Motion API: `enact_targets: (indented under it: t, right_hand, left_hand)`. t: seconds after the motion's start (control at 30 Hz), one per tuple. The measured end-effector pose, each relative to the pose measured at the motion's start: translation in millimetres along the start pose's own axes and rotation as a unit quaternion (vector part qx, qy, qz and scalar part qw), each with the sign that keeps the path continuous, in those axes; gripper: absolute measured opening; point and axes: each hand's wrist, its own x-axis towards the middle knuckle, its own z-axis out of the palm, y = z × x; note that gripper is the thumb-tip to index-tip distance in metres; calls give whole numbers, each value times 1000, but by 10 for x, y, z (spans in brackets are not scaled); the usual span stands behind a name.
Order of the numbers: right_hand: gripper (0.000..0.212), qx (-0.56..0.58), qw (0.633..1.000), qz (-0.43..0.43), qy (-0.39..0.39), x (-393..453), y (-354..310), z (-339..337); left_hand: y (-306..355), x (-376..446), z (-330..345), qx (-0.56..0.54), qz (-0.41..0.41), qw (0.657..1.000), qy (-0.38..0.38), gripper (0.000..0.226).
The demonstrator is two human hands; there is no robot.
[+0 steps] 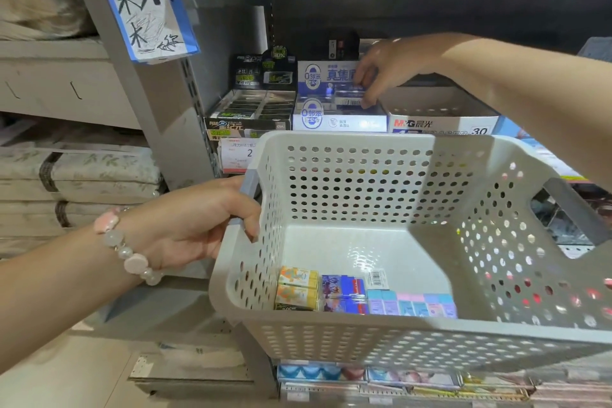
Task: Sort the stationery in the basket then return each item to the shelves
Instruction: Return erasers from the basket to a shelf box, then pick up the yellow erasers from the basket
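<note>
The left hand (198, 225) has its grip round the basket (381, 334) handle. Beyond the basket, the right hand (381, 76) pinches a small eraser pack (351, 99) into the blue-and-white display box (337, 119). Several packs (364, 298) remain inside, so the sorting looks unfinished.

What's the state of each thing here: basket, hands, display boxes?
basket: tilted, held up, a few small packs left at the bottom
left hand: grips the basket's handle
right hand: fingers pinch a small pack over the blue-white display box
blue-white display box: open-topped, on the shelf
black display box: open, stocked
</note>
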Motion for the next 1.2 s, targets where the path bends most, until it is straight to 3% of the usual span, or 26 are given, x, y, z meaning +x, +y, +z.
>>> enact_targets:
  t: [0.23,0.5,0.73,0.83,0.9,0.97,1.03,1.13,1.2]
  right_hand:
    - [44,-14,999,19,-22,128,9,-14]
    - [44,-1,1000,8,12,143,64,62]
    - [51,28,1000,7,1,89,115,123]
    - [41,58,992,-18,111,-92,-20,132]
    - [19,127,946,-106,278,-359,-217,210]
    - [20,162,902,-230,328,-694,-456,383]
    - [26,121,921,-300,214,-939,-710,656]
    - [13,55,958,-275,-57,-965,-943,1168]
    - [35,60,958,-228,-164,-885,-1027,1484]
  left_hand:
    - [-5,-2,-5,-11,0,1000,-6,57]
    - [0,-18,11,-13,2,1000,-4,49]
    - [-5,-23,14,-10,-4,1000,12,61]
    - [-1,-37,18,-2,0,1000,21,58]
    - [-5,-35,17,9,0,1000,27,55]
    - [-18,-25,5,16,-4,999,37,52]
    - [-28,-24,-5,12,-7,999,44,53]
    - [-32,-26,10,16,-8,998,52,62]
    - [-42,-29,23,20,-6,998,60,67]
